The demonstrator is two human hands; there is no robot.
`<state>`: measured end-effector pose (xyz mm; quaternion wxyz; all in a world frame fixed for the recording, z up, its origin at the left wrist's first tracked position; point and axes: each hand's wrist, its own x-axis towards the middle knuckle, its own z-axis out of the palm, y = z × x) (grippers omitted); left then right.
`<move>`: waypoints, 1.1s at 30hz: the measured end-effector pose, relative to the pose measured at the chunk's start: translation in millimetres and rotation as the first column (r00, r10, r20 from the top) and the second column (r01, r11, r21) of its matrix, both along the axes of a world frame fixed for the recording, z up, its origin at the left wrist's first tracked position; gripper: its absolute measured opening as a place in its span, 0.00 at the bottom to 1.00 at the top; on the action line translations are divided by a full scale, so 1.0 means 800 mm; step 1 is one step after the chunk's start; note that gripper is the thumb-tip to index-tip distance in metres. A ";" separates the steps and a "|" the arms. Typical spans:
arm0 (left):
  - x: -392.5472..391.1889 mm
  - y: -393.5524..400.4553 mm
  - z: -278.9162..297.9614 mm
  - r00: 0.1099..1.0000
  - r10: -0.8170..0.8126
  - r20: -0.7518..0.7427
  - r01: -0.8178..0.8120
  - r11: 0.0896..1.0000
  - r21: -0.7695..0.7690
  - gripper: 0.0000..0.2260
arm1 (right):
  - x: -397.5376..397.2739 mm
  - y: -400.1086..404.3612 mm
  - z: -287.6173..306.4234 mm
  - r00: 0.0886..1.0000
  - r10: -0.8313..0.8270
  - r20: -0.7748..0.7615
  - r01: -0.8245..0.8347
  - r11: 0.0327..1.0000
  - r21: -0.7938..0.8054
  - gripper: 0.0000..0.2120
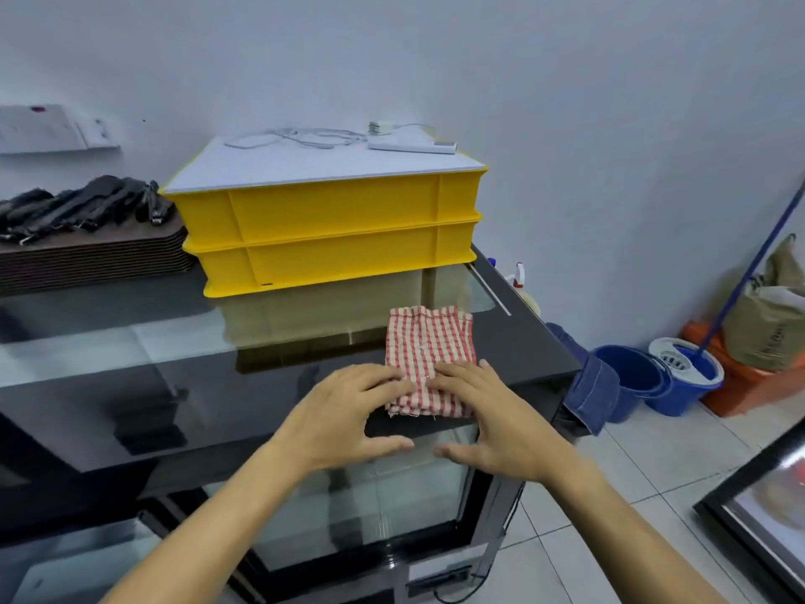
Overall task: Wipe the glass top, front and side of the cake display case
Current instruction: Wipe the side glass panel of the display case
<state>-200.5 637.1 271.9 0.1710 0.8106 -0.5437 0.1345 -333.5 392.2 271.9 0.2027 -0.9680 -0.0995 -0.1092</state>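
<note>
Cloth: my red-and-white checked cloth (429, 364) lies folded on the glass top (174, 368) of the cake display case (370, 516), near its right front corner.
Left hand: my left hand (348, 411) is spread, fingers nearly straight, fingertips resting on the cloth's near left edge; it grips nothing.
Right hand: my right hand (488, 416) is spread the same way, fingertips on the cloth's near right part, thumb hanging over the front edge; nothing pinched.
Step, as I judge it: pressing the folded cloth flat before the first pass; top, front and side all look unwiped.
Obstacle: two stacked yellow crates (331, 228) sit on the back of the top, with a charger and cable (331, 139) on their lid; brown trays (91, 259) are stacked to the left.
Risk one: a long push away from me could bump the crates and shift them or shake the cable off.
Risk two: light fingertip pressure may let the folds slide apart and bunch.
Risk three: wiping rightward could carry the cloth off the corner toward the blue mop bucket (679, 377).
</note>
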 end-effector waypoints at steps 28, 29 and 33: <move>0.123 -0.112 0.098 0.610 0.488 -0.624 -0.479 0.855 0.201 0.13 | 0.156 -0.086 0.083 0.949 -0.291 -0.121 0.311 0.925 0.217 0.26; 0.119 -0.112 0.097 0.627 0.529 -0.573 -0.513 0.833 0.207 0.13 | 0.155 -0.077 0.085 0.969 -0.241 -0.052 0.247 0.947 0.207 0.27; 0.096 -0.109 0.094 0.665 0.552 -0.504 -0.537 0.822 0.192 0.10 | 0.159 -0.036 0.066 0.996 0.086 -0.035 -0.086 0.996 0.001 0.29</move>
